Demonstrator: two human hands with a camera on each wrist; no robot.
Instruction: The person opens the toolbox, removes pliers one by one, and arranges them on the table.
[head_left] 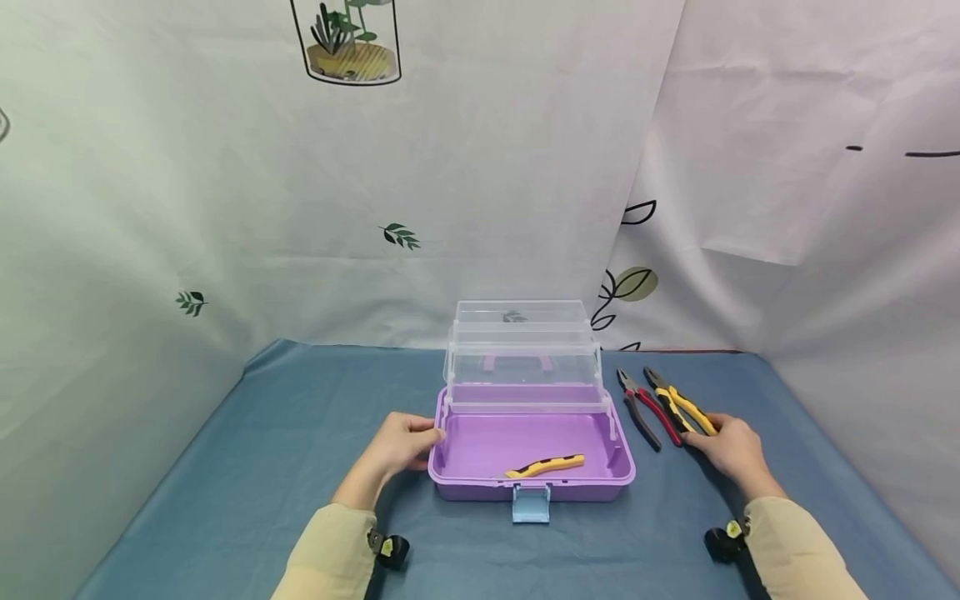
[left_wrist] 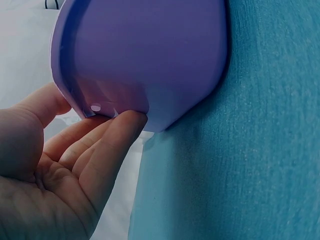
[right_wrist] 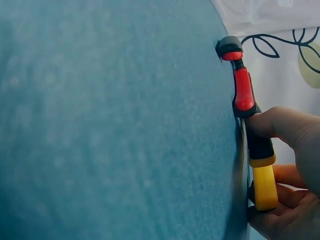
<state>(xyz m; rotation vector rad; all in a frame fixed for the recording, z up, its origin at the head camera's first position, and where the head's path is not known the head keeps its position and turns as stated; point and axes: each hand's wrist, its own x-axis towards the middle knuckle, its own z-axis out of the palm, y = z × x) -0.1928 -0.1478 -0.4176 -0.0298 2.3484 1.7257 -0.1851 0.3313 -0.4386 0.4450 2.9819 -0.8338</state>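
A purple toolbox stands on the table, its clear lid raised at the back. My left hand holds the box's left edge, thumb on the rim and fingers against the outer wall. Inside the box, near the front, lies a slim yellow-and-black handled tool; its kind is unclear. To the right, my right hand grips the yellow-and-black handles of a pair of pliers, thumb on one handle and fingers on the other. Just left of them lie red-and-black pliers, handles spread.
A light blue latch hangs down at the box's front. Blue cloth covers the table. A pale printed curtain rises behind the table and at both sides.
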